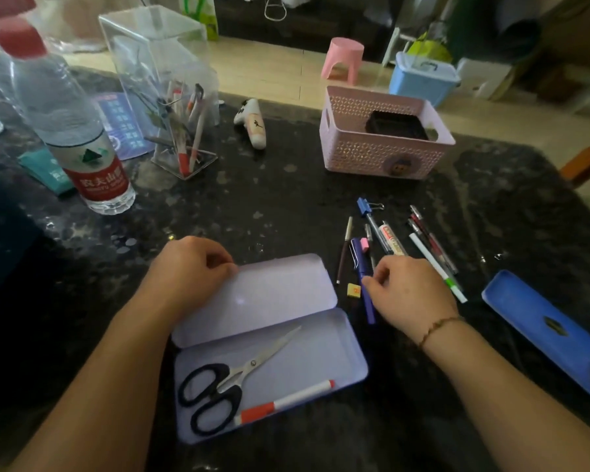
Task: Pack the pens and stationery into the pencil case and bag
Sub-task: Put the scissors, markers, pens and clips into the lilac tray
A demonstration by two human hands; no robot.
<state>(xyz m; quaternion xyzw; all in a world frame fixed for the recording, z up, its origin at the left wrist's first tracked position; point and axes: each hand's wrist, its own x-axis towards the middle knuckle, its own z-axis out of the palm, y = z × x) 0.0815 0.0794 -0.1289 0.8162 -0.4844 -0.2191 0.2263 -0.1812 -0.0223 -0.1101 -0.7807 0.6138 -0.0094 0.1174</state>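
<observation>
While the pencil case (pixel 269 349) is lying open on the near middle of the dark table (pixel 286 206), scissors (pixel 225 383) and a red-white marker (pixel 283 401) sitting in its tray, we are pinching the lid's far left corner with our left hand (pixel 191 267). Our right hand (pixel 411 291) is closing its fingertips on the purple pen (pixel 361 270), loose pens (pixel 423 243) lying just beyond.
</observation>
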